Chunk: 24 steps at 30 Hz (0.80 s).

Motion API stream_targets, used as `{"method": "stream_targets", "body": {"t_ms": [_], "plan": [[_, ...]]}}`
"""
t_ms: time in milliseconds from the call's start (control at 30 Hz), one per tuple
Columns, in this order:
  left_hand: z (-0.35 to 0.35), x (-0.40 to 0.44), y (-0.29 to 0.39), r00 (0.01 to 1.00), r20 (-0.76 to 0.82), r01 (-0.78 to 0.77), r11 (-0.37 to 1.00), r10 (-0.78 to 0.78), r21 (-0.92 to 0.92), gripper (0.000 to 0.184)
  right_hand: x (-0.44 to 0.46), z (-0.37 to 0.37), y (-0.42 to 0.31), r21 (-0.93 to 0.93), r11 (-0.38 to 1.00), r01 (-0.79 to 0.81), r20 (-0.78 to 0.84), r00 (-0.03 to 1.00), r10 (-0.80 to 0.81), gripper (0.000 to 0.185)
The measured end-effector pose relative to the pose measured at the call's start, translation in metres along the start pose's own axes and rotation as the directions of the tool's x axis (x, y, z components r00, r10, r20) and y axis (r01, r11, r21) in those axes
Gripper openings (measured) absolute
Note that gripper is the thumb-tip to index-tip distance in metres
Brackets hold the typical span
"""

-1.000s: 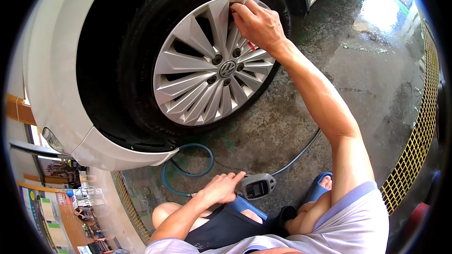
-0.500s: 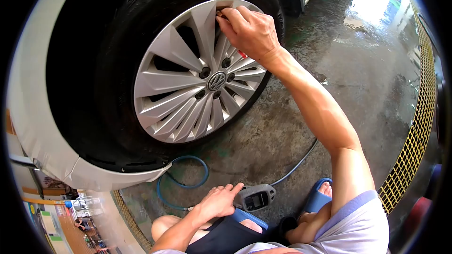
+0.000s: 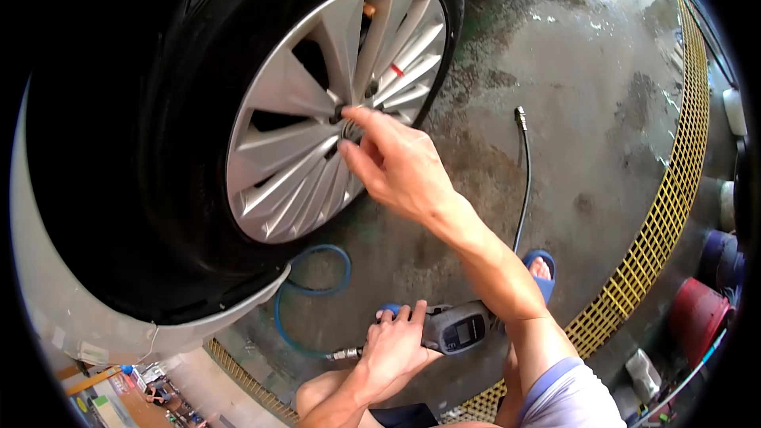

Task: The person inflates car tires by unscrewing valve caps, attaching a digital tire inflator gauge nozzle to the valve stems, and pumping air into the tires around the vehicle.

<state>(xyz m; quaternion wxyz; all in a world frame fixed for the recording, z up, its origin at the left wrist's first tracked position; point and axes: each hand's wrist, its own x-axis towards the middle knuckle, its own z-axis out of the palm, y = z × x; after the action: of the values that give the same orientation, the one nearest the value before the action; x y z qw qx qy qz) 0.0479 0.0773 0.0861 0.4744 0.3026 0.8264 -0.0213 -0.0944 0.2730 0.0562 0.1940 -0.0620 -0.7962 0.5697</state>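
Note:
My left hand (image 3: 394, 341) is closed round the grip of a grey tire inflator (image 3: 461, 330) with a small display. A blue air hose (image 3: 349, 268) joins it through a metal fitting (image 3: 344, 354) by my wrist. In front of the wheel's hub is my right hand (image 3: 400, 162), thumb and forefinger apart, nothing visible between them; its other fingers are curled and partly hidden. The silver alloy wheel (image 3: 289, 95) sits in a black tire (image 3: 194, 143). Near the rim's top shows a brass-coloured valve stem (image 3: 369, 9).
A dark hose (image 3: 527, 166) with a metal chuck (image 3: 520, 115) lies on the wet concrete floor (image 3: 579, 135). Yellow grating (image 3: 674, 182) curves along the right. Beyond it stand a red bucket (image 3: 697, 311) and other containers. The white car body (image 3: 87, 285) is at left.
My right hand has come away from the valve near the rim's top, down to the hub, and its fingers have parted. My left hand has lifted the inflator slightly, moving right. The view has shifted.

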Motion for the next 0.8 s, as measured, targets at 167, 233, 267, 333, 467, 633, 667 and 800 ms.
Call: {"method": "stream_targets", "body": {"t_ms": [167,233,267,333,467,633,667,800], "plan": [[0.032,-0.024,0.018,0.995,0.050,-0.079,0.984,0.088,-0.161,0.078,-0.070,-0.033,-0.015,-0.137,0.979,-0.153,0.347,0.918,0.192,0.044],[0.042,-0.040,0.031,0.993,0.014,-0.110,0.966,0.116,-0.233,0.075,-0.116,-0.053,-0.027,-0.314,0.914,-0.255,0.391,0.843,0.369,0.046],[0.042,-0.052,0.038,0.992,0.008,-0.117,0.960,0.123,-0.256,0.074,-0.149,-0.063,-0.040,-0.418,0.873,-0.251,0.405,0.808,0.427,0.047],[0.050,-0.091,0.043,0.983,-0.032,-0.175,0.894,0.178,-0.413,0.071,-0.205,-0.100,-0.088,-0.543,0.799,-0.258,0.518,0.646,0.560,0.048],[0.047,-0.211,0.053,0.970,0.164,-0.096,0.905,0.177,-0.413,0.073,-0.266,-0.172,-0.214,-0.559,0.673,-0.485,0.543,0.399,0.739,0.067],[0.029,-0.373,0.029,0.990,0.023,-0.119,0.927,0.136,-0.355,0.063,-0.293,-0.174,-0.339,-0.642,0.614,-0.459,0.686,0.013,0.728,0.085],[0.022,-0.411,0.027,0.999,0.016,-0.041,0.945,0.049,-0.324,0.062,-0.302,-0.164,-0.350,-0.615,0.613,-0.497,0.714,-0.020,0.700,0.087],[0.052,-0.537,0.013,0.983,0.018,0.173,0.880,-0.184,-0.442,0.067,-0.332,-0.116,-0.389,-0.602,0.743,-0.291,0.790,-0.084,0.607,0.079]]}}
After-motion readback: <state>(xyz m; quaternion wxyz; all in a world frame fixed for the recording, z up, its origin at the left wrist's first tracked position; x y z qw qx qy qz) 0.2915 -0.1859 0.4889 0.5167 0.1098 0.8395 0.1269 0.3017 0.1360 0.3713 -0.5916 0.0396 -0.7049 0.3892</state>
